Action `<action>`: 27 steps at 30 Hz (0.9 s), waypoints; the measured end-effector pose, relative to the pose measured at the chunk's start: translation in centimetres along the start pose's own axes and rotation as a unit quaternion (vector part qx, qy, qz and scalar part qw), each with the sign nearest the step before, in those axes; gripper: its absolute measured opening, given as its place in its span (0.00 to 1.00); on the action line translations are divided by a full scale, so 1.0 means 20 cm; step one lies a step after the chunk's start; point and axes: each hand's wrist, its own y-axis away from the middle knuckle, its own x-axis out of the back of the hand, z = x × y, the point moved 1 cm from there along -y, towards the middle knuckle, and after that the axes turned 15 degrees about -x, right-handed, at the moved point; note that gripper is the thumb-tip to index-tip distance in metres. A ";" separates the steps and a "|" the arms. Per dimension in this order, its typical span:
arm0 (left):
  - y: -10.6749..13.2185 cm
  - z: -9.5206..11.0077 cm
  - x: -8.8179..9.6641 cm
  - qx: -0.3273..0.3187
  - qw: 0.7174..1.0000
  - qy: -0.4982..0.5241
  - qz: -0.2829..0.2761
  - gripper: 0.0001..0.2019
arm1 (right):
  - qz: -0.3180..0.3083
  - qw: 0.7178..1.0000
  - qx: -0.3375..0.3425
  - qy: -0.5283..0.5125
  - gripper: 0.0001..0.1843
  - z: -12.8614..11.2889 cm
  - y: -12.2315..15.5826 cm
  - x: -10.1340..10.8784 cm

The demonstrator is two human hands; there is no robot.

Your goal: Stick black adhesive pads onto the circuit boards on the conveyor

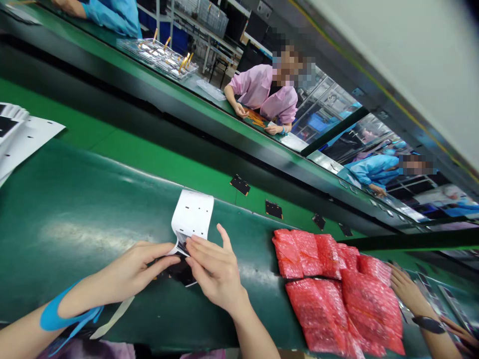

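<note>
In front of me a white sheet with small black marks curls upward, its near end between my hands. My left hand pinches the sheet's near left edge between thumb and fingers; a blue band is round that wrist. From the other side, my right hand holds the sheet's near right part, one finger raised. Below the fingers, a dark flat piece shows partly, close to the table. My hands hide most of it, so I cannot tell whether the sheet is stuck to it.
Red bubble-wrap packs lie to the right, with another person's hand beside them. Black flat parts lie on the green belt ahead. White sheets are stacked at left. People sit across the line, near a tray of parts.
</note>
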 end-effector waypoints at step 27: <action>0.04 0.04 0.24 -0.020 0.991 -0.088 -0.103 0.31 | -0.013 0.957 -0.169 -0.236 0.21 -0.02 -0.31 0.23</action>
